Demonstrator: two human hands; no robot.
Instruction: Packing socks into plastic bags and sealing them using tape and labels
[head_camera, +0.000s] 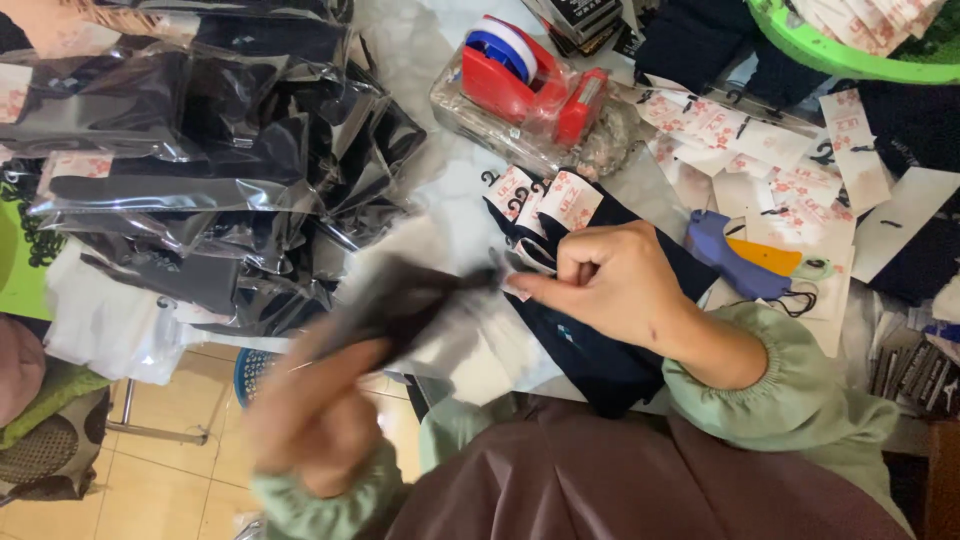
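Dark sock (400, 300) | left hand (320, 410) blurred, gripping it | right hand (610, 280) pinching its end

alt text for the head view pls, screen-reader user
The left hand, blurred, grips a dark sock pack while the right hand pinches its end above navy socks. Bagged socks lie left; a red tape dispenser behind.
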